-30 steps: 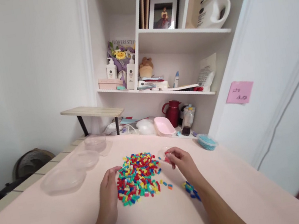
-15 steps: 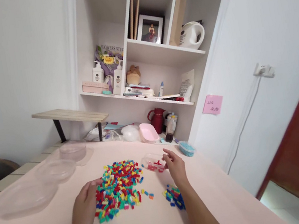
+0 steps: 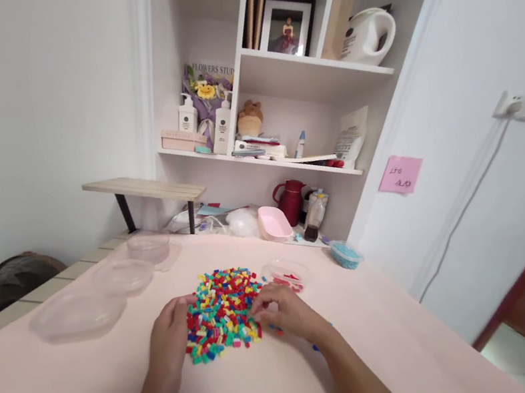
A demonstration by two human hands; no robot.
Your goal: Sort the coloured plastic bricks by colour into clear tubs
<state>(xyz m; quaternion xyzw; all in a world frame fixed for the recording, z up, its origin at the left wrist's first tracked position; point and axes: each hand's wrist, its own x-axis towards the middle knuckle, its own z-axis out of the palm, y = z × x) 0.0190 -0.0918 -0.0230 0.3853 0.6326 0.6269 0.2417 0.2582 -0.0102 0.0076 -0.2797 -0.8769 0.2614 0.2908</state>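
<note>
Both hands (image 3: 282, 309) flank pieces (image 3: 224, 308) (multicoloured).

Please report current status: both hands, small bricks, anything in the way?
Left hand beside brick pile, left edge. Right hand at its right edge, grip unclear. Clear tub beyond right hand, red bricks inside. Right arm partly hiding blue bricks.

the brick pile (image 3: 221, 309) lies on the table (image 3: 255, 387), left of a tray (image 3: 274, 267) seemingly holding more bricks (image 3: 295, 286).
</note>
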